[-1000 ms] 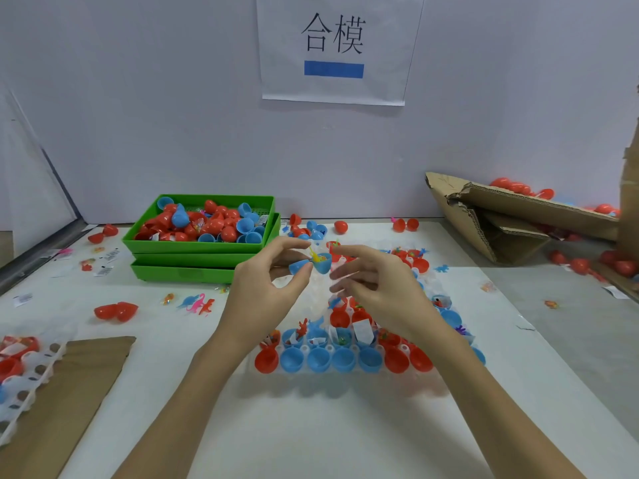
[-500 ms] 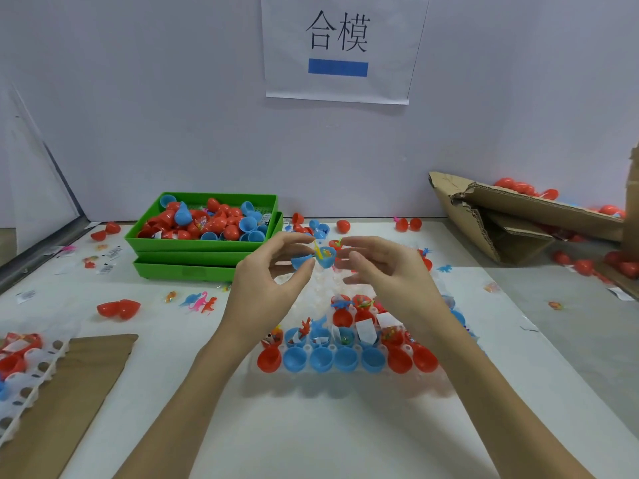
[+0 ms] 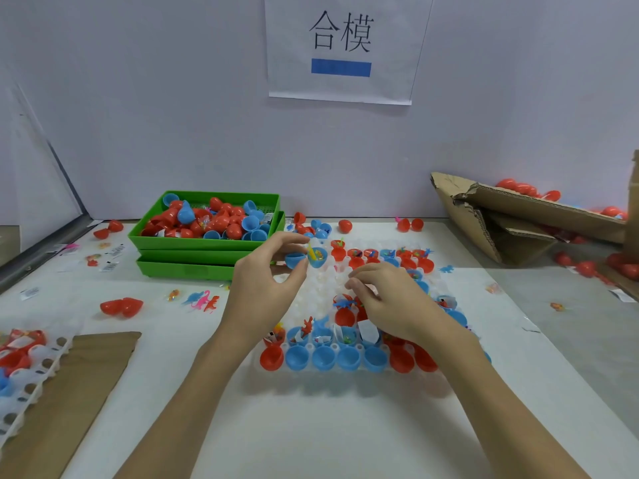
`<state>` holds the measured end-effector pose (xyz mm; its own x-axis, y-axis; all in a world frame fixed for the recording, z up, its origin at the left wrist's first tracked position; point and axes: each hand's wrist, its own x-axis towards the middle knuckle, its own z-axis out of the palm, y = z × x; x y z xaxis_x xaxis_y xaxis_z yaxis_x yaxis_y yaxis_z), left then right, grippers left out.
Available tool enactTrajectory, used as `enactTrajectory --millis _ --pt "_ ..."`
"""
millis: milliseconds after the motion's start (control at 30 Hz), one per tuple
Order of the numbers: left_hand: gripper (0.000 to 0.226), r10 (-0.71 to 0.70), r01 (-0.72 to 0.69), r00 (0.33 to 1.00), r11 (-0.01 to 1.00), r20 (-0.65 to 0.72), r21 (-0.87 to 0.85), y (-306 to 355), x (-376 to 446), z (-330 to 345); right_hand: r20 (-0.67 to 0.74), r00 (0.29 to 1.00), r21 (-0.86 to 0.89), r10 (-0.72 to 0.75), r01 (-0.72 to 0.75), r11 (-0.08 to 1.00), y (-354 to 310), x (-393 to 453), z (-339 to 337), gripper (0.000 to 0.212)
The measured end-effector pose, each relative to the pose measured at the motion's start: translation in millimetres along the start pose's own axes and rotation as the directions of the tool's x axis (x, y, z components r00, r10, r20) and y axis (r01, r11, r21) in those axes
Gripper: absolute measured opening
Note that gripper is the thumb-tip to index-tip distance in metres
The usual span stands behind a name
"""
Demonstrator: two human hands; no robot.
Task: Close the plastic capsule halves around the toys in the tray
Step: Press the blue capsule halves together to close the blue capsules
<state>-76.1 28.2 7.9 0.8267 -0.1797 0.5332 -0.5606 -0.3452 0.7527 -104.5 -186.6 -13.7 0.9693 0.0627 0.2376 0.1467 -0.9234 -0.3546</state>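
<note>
Head view, hands over the white tray. My left hand pinches a blue capsule between thumb and fingertips, raised above the tray's far left part. Its two halves sit side by side, both open; a yellow toy sticks up from the right half. My right hand hangs lower, over the tray's middle, fingers curled downward near a red half with a small blue toy on its rim. I cannot tell whether those fingertips grip anything.

Tray: the near row holds open halves, one red at the left end, then four blue halves, then red again toward my right forearm. The row behind it carries halves filled with small toys and paper slips. The far row holds red and blue halves with toys. The middle pockets on the left show bare white.

Beyond the left hand, stacked green bins hold a heap of red and blue halves. A loose pair of red halves lies on the table to the left, with small toy dinosaurs near it. A second white tray sits at the left edge, beside a sheet of cardboard. A torn cardboard box lies at the far right with red capsules around it. A paper sign hangs on the wall.
</note>
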Motion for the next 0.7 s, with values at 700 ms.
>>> enactTrajectory --millis 700 --pt "0.029 -0.015 0.014 0.999 1.000 0.041 0.016 -2.9 0.8 1.5 0.116 0.993 -0.032 -0.012 0.015 0.999 -0.6 13.6 4.2 0.055"
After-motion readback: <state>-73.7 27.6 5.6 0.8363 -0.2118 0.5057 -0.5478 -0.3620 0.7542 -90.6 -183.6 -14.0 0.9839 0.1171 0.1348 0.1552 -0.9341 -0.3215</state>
